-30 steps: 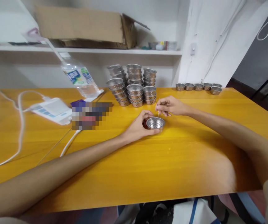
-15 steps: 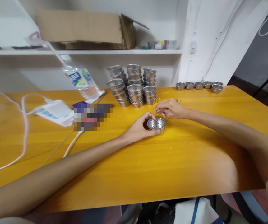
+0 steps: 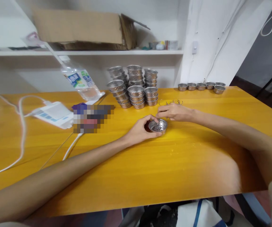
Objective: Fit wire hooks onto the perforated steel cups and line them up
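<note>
A small perforated metal cup stands upright on the yellow table, its holed bottom visible from above. Thumb and fingers of my left hand wrap around its left side. At the far rim, my right hand is closed in a pinch on a thin metal wire, whose end reaches down inside the cup; the rest is hidden by fingers. Just behind my right hand lie several thin curved wires on the table.
Several stacks of similar perforated cups rise behind my hands. More cups line the wall at right. Leftward are a plastic bottle, a white device with cables, and a blurred-out patch. A cardboard box sits on the shelf.
My right hand has lowered slightly and tilted over at the cup's far rim, uncovering more of the curved wires behind it. My left hand keeps its hold on the cup.
</note>
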A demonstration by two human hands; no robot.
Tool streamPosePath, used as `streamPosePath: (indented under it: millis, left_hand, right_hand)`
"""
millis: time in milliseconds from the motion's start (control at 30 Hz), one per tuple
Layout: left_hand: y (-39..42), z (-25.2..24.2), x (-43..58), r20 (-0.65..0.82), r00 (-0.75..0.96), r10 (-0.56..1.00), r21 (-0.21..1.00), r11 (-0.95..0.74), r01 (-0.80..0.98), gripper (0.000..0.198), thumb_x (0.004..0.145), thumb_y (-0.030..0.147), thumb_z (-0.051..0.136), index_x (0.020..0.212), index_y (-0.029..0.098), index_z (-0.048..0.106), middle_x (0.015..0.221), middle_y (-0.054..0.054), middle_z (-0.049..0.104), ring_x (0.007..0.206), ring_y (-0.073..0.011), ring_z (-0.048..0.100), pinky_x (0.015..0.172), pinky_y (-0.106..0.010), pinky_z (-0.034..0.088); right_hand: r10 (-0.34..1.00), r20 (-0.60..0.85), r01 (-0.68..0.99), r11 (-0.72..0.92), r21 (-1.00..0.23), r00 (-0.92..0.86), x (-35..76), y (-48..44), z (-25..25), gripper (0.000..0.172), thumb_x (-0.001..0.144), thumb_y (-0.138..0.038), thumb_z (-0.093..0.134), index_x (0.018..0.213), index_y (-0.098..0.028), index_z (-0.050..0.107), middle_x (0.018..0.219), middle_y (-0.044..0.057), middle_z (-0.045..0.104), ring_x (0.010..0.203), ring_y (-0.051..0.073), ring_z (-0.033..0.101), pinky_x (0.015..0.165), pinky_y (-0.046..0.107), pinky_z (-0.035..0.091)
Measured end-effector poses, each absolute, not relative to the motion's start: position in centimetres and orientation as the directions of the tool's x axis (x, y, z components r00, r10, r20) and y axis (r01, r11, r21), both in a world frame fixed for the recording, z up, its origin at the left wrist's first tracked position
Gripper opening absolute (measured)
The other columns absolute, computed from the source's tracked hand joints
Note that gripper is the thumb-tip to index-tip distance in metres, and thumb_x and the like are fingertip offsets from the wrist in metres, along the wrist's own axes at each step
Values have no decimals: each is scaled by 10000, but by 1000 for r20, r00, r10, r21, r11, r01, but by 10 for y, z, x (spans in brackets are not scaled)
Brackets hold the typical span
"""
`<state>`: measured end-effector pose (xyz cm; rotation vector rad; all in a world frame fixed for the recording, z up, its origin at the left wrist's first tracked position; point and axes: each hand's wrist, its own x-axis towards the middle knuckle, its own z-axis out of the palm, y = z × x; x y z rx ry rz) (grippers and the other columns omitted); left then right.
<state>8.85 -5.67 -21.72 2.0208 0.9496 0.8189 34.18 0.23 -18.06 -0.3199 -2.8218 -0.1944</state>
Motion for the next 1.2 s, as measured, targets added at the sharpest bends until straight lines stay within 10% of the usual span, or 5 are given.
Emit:
streamPosePath:
  millis: [267,500,1200]
  left_hand:
    - [-56,-222,90,203,507,838,875,-387,289,584,733,461,953,1198,191,724,1216,-96,770,1119,-285,717,1057,-452,542]
    - [-57,-219,90,182,502,846,886,-362,289,569,749,495,952,1182,174,767,1215,-98,782,1138,-300,718,1091,-467,529]
    - [-59,-213,91,182,495,849,865,-378,331,519,753,523,928,1125,188,788,1141,-64,774,1059,-260,705,998,-398,519]
  right_hand:
    - [205,335,263,955,136,-920,344,7,-185,376,1019,-1,450,1200,-193,718,1129,76,689,875,165,612,750,272,466]
    - [297,552,173,948,-267,-779,331,-3,-187,250,1129,-331,565,1100,-185,765,1161,103,717,1071,216,683,983,359,529]
    - [382,48,260,711,-654,-923,340,2,-160,486,968,-643,774,940,-161,725,751,-26,642,685,105,520,662,246,338]
